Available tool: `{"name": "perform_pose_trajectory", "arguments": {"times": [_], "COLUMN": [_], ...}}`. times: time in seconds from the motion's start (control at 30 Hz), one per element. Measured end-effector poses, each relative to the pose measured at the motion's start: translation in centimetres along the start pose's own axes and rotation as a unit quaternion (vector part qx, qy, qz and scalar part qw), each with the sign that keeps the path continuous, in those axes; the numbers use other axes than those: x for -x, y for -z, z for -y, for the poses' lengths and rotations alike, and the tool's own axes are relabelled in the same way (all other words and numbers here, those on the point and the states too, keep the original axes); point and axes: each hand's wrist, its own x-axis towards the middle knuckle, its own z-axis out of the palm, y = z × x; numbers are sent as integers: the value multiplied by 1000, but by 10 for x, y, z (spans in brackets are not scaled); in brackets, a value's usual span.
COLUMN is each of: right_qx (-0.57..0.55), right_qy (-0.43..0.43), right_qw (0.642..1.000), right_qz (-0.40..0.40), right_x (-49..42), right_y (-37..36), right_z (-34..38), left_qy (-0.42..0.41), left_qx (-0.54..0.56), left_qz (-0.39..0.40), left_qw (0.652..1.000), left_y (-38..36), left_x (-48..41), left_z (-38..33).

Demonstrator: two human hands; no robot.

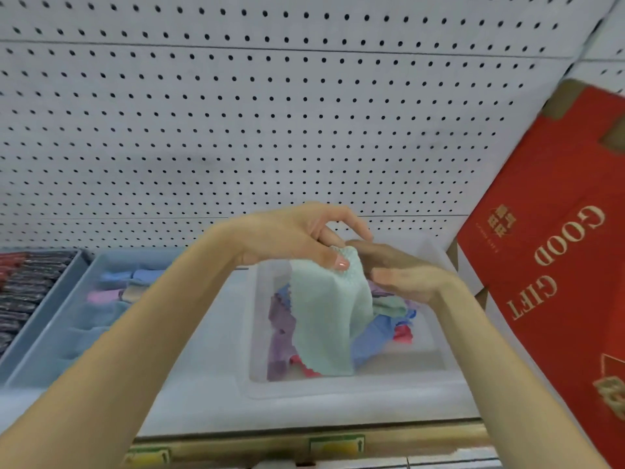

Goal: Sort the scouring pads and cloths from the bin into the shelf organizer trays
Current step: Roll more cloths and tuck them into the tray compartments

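Head | left hand pinches mint cloth above bin of cloths | right hand fingers straight

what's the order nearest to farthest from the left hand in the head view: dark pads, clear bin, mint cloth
1. mint cloth: pinched in the left hand, centre.
2. clear bin: directly below the hand, centre right.
3. dark pads: far left, well off to the side.

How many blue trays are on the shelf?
2. The far-left tray holds dark pads; the next tray, right beside it, holds folded cloths. More may lie past the left edge, out of view.
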Motion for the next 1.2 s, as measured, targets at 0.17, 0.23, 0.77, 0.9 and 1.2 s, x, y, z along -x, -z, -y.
{"name": "perform_pose_trajectory", "arguments": {"times": [0.17,0.23,0.77,0.9,1.2], "right_qx": [-72,-92,-68,-10,-44], "right_qy": [-12,-11,-16,-12,-2], "right_qw": [993,989,988,979,939], "right_qz": [90,115,-141,-205,-341], "right_x": [-17,-21,0,15,30], "right_y": [-10,-19,20,30,47], "right_z": [-5,-4,-8,0,-8], "left_qy": [18,22,76,138,82], "left_qx": [-12,-4,-9,-87,1], "left_qz": [-11,3,-141,-184,-357], "left_qw": [1000,1000,987,969,931], "left_y": [8,9,33,39,48], "left_x": [15,19,49,44,19], "left_z": [4,6,34,48,48]}}
